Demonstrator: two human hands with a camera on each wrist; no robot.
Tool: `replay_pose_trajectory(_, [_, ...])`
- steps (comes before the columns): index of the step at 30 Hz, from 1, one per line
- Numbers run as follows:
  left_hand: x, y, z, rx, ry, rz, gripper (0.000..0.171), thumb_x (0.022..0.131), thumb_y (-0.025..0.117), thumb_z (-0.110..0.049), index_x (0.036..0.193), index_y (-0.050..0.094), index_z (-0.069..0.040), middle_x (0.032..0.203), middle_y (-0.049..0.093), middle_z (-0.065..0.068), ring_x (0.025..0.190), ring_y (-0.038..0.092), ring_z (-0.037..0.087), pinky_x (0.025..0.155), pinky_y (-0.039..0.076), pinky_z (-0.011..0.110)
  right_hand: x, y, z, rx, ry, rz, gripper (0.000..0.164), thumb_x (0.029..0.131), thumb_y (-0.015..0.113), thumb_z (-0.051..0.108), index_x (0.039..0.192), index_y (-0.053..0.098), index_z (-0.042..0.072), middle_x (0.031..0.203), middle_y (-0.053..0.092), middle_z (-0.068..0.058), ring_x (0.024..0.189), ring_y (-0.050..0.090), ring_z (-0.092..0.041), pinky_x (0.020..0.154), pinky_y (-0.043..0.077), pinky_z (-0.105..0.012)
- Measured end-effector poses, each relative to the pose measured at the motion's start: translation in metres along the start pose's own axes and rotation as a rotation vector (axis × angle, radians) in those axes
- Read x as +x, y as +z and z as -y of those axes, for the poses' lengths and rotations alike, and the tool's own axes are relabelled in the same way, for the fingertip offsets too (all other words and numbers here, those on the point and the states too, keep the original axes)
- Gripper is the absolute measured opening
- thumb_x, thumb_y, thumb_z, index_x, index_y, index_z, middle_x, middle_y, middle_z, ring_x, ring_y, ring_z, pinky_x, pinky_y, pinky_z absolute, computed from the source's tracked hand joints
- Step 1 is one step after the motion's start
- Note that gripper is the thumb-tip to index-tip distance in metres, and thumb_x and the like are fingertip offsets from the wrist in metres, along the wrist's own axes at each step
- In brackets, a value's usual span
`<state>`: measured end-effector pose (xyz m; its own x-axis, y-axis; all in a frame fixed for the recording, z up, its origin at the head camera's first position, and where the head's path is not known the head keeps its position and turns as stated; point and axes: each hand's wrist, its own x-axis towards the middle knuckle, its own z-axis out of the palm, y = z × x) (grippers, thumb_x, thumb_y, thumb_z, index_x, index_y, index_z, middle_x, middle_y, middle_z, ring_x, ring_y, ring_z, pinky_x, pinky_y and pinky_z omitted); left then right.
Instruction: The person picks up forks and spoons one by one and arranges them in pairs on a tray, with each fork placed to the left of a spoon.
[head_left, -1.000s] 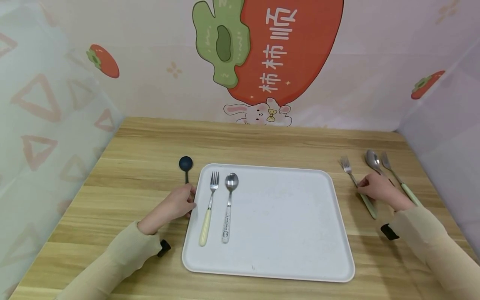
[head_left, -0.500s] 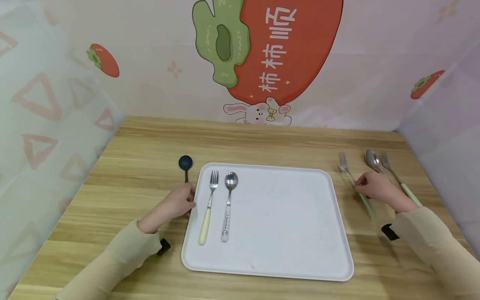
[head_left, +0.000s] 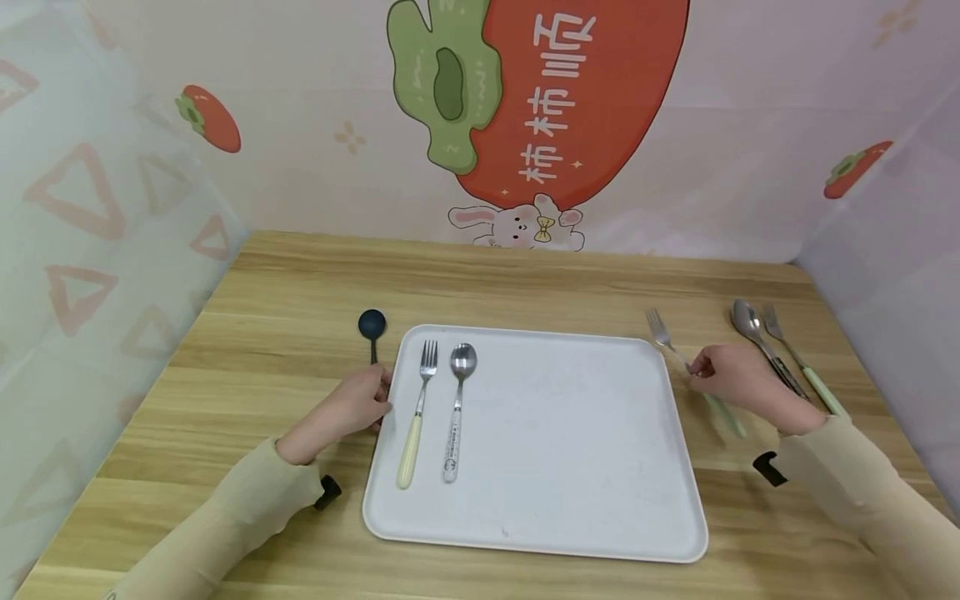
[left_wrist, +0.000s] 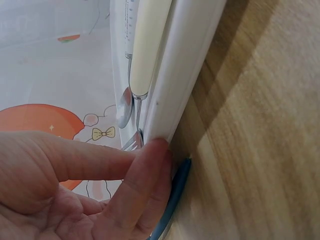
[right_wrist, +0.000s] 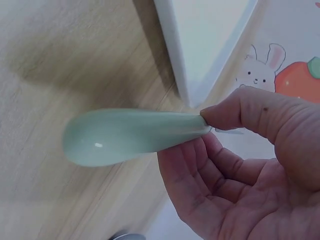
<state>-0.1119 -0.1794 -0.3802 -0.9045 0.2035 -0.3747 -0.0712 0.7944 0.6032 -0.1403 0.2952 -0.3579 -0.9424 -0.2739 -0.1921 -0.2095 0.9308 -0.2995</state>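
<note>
My right hand (head_left: 738, 383) pinches a fork (head_left: 723, 414) with a pale green handle, between thumb and fingers where handle meets metal neck. Its tines point away, just off the far right corner of the white tray (head_left: 570, 450); the right wrist view shows the rounded green handle (right_wrist: 120, 135) close up. At the tray's left side, my left hand (head_left: 356, 404) grips the rim, with thumb and fingers on the rim (left_wrist: 175, 95) in the left wrist view. Inside the tray lie a cream-handled fork (head_left: 410, 450) and a spoon (head_left: 462, 362) with a printed white handle.
Beside the left hand lies a dark round-headed spoon (head_left: 372, 324), its handle partly hidden by that hand. Right of my right hand lie a dark-handled spoon (head_left: 746, 319) and another green-handled fork (head_left: 817, 385). Printed walls enclose the wooden table (head_left: 300, 283).
My right hand has lifted the green-handled fork and moved it left toward the tray, uncovering the dark-handled spoon's handle. The left hand has stayed at the tray's rim.
</note>
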Motion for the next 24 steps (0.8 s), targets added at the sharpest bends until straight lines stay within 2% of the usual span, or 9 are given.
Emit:
replay_pose_trajectory(8, [0.001, -0.001, -0.001, 0.012, -0.008, 0.003, 0.030, 0.083, 0.055, 0.005, 0.111, 0.045, 0.010, 0.073, 0.052, 0.010, 0.053, 0.054, 0.016, 0.050, 0.048, 0.025, -0.005, 0.000, 0.016, 0.043, 0.004, 0.065, 0.013, 0.076, 0.059, 0.008, 0.082, 0.058, -0.003, 0.071, 0.056, -0.004, 0.062, 0.047, -0.014, 0.056, 0.041, -0.028])
replay_pose_trajectory(15, [0.000, 0.000, -0.001, 0.013, -0.013, 0.006, 0.031, 0.083, 0.055, 0.004, 0.112, 0.045, 0.010, 0.074, 0.053, 0.011, 0.053, 0.054, 0.016, 0.050, 0.048, 0.026, -0.006, 0.001, 0.028, 0.044, 0.007, 0.076, 0.015, 0.076, 0.065, 0.011, 0.081, 0.057, -0.001, 0.070, 0.054, -0.003, 0.063, 0.047, -0.016, 0.056, 0.041, -0.029])
replay_pose_trajectory(24, [0.000, 0.000, 0.003, 0.025, 0.019, -0.008, 0.030, 0.083, 0.055, 0.004, 0.110, 0.045, 0.009, 0.072, 0.054, 0.010, 0.050, 0.054, 0.015, 0.049, 0.047, 0.025, -0.011, 0.002, 0.045, 0.027, -0.026, 0.061, 0.008, 0.072, 0.062, 0.006, 0.077, 0.057, 0.003, 0.067, 0.051, 0.000, 0.060, 0.043, -0.014, 0.054, 0.037, -0.026])
